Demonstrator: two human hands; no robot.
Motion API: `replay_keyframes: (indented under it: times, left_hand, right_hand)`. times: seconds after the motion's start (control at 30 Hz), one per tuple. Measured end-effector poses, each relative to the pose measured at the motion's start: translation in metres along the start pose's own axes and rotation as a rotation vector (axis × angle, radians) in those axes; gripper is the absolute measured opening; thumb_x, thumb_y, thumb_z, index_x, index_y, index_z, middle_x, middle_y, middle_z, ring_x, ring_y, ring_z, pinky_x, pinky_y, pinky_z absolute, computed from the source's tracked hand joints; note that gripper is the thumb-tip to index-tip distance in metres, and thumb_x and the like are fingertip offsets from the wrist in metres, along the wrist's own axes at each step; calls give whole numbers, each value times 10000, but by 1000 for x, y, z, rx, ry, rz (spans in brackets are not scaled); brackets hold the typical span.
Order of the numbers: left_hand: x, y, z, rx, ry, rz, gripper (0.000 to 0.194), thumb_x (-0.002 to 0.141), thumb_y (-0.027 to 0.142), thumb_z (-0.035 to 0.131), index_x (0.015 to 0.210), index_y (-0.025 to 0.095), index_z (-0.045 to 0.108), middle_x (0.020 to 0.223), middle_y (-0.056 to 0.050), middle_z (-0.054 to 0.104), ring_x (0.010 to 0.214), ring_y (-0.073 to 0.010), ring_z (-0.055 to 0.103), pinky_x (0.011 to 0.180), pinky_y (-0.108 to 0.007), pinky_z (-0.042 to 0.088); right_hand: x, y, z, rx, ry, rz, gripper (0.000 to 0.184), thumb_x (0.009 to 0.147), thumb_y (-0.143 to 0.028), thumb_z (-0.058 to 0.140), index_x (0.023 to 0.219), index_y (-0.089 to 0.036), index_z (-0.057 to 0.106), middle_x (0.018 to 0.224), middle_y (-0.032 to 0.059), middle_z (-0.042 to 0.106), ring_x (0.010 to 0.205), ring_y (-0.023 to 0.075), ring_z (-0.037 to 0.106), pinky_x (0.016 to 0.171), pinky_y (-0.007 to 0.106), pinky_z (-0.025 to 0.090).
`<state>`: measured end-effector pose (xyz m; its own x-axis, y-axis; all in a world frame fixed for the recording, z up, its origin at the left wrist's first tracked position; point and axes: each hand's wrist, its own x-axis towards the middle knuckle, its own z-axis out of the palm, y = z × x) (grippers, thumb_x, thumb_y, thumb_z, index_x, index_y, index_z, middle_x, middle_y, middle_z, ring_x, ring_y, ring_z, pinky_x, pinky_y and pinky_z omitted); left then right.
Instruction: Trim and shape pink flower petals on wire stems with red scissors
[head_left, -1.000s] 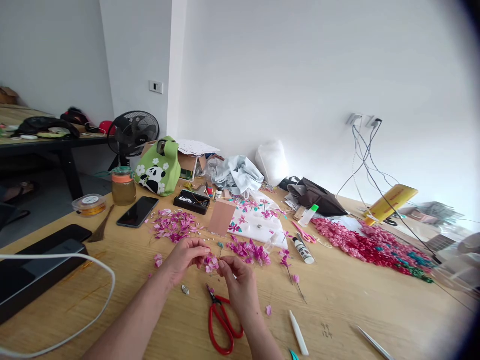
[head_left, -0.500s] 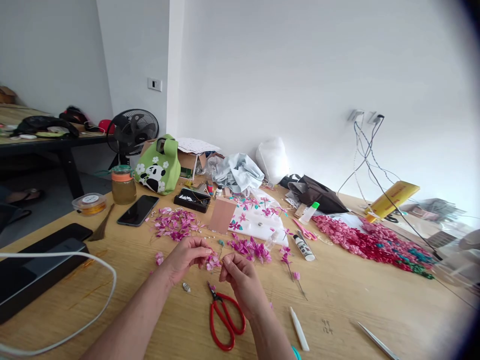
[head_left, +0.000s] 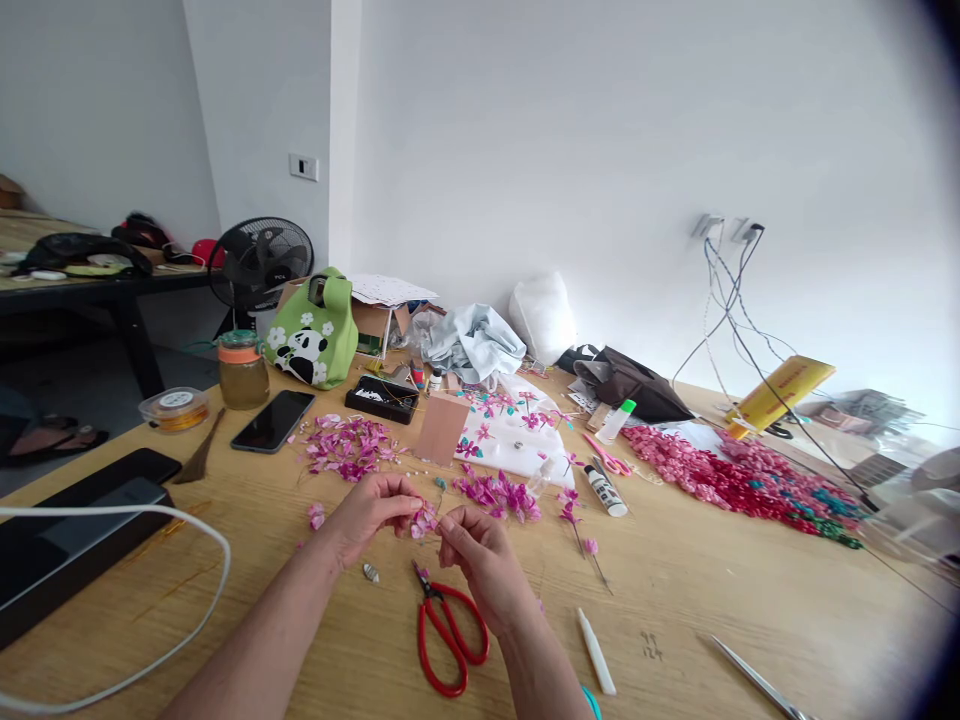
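My left hand (head_left: 379,515) pinches a small pink-purple artificial flower (head_left: 424,520) between thumb and fingers above the wooden table. Close on its right, my right hand (head_left: 471,545) is closed in a pinch at the flower's edge; a fine wire or stem may be in it, too thin to make out. Just below the hands lie red-handled scissors (head_left: 450,625) with their blades pointing away. Loose purple petals (head_left: 349,447) lie in a heap beyond my left hand, and a bunch of purple flowers (head_left: 499,495) beyond my right.
Rightward lie a white glue pen (head_left: 596,652), metal tweezers (head_left: 757,680), a small bottle (head_left: 604,490) and a pink-red flower pile (head_left: 739,480). To the left are a phone (head_left: 274,421), a drink jar (head_left: 243,375) and a white cable (head_left: 225,570). A pink card (head_left: 442,428) stands ahead.
The view has shifted very slightly. Both hands stay pinched at the flower, with my right fingers a touch closer to it.
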<state>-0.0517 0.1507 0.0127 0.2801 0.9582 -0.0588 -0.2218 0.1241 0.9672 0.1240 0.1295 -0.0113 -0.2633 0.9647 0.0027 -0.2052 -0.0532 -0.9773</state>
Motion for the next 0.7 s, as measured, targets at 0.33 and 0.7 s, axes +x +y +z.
replay_keyframes:
  times: [0.33,0.7]
  left_hand:
    - [0,-1,0,-19,-60,-22,249,708,360,713,678,123,644,587,-4,589,518,-88,486,498,-206,356]
    - [1,-5,1,73,-41,-20,249,669,357,736,647,128,639,569,-5,595,531,-105,485,525,-229,374]
  right_hand:
    - [1,-4,2,-128,77,-64,344,781,-459,681,665,-150,585,522,-18,545,505,100,436,541,233,313]
    - [1,-7,4,-226,92,-66,385,758,-510,669,658,-144,602,519,-17,531,505,109,425,532,235,313]
